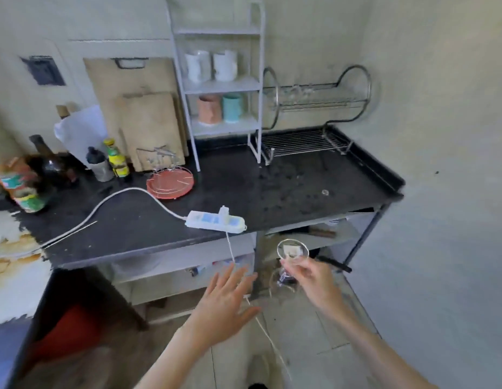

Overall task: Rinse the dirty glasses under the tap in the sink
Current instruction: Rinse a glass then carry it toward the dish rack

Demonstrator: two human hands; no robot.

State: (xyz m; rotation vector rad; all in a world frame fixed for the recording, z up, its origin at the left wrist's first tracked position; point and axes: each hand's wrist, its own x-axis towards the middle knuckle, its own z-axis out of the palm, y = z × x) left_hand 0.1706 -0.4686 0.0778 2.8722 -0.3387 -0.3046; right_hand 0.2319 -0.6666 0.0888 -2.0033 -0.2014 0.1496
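Your right hand (314, 279) holds one clear wine glass (289, 265) by its stem, fingers (296, 269) pinched on it, with the round foot tipped up toward you and the bowl hanging below. It sits at about 5 o'clock in your view, in front of and below the edge of the dark surface (272, 192). Your left hand (224, 301) is at 6 o'clock, just beside the glass, palm down, fingers spread apart and holding nothing.

On the surface at 12 o'clock stands one white shelf rack (218, 80) with four cups: two white (211, 66) above, one pink (209, 109) and one teal (232, 108) below. At 1 o'clock is one wire dish rack (314, 119); blurred clear glassware lies on its upper tier. One white power strip (216, 221) lies near the front edge, one red round tray (169, 182) at 10 o'clock, and two wooden boards (143, 113) lean on the wall behind it.
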